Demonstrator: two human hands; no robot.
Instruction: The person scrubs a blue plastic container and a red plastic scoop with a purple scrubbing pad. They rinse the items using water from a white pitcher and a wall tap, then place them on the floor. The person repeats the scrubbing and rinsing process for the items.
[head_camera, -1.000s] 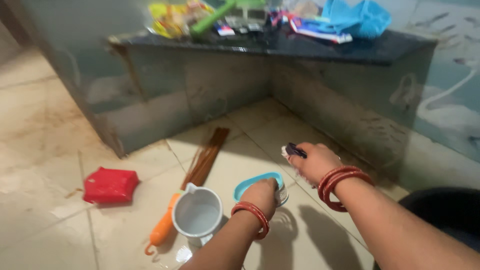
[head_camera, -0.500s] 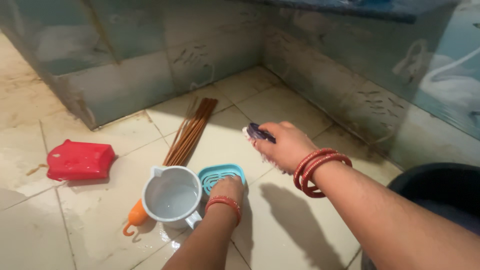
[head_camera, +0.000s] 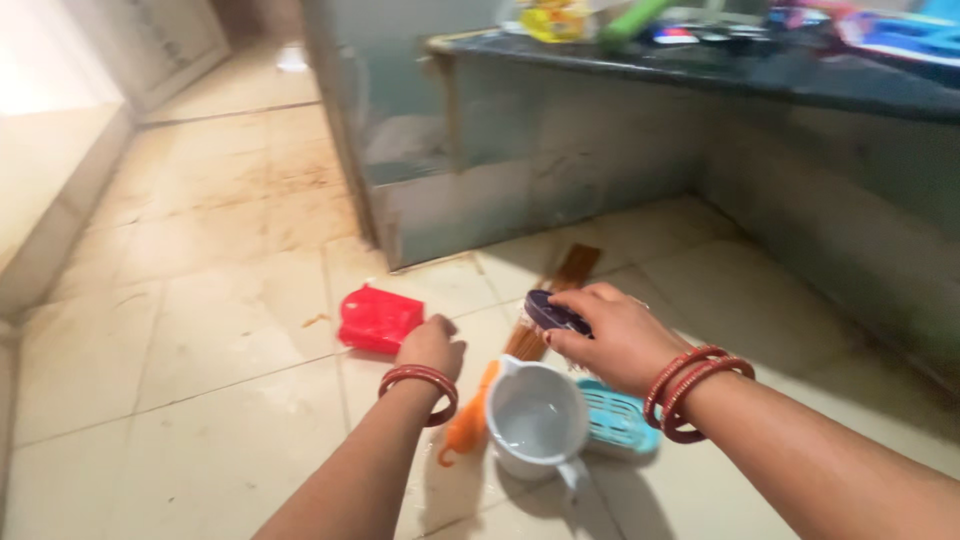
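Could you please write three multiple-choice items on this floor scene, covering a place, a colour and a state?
1. Where does the white mug stand?
A. on the dark counter
B. on the floor between the orange-handled broom and the blue soap tray
C. inside the red container

2. What colour is the container by the left hand?
A. red
B. green
C. white

3. What is the right hand doing?
A. lying flat on the floor
B. gripping a dark brush
C. hanging empty

Answers:
B, the broom and the tray flank it.
A, it is plainly red.
B, its fingers close on the brush.
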